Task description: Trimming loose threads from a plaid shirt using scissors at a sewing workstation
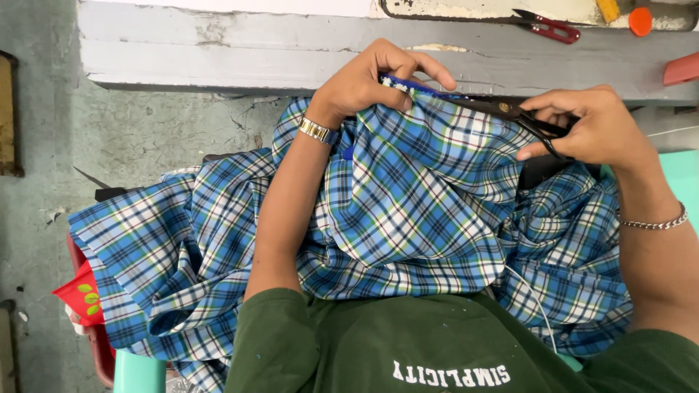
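Note:
A blue, white and green plaid cloth lies bunched over my lap. My left hand, with a gold watch on its wrist, pinches the cloth's upper edge near the grey bench. My right hand, wearing a chain bracelet, grips black scissors whose blades point left along that upper edge, toward my left hand.
A worn grey wooden bench runs across the top. On it lie small red-handled snips, an orange round thing and a red object at the right edge. A red bin sits at lower left on the concrete floor.

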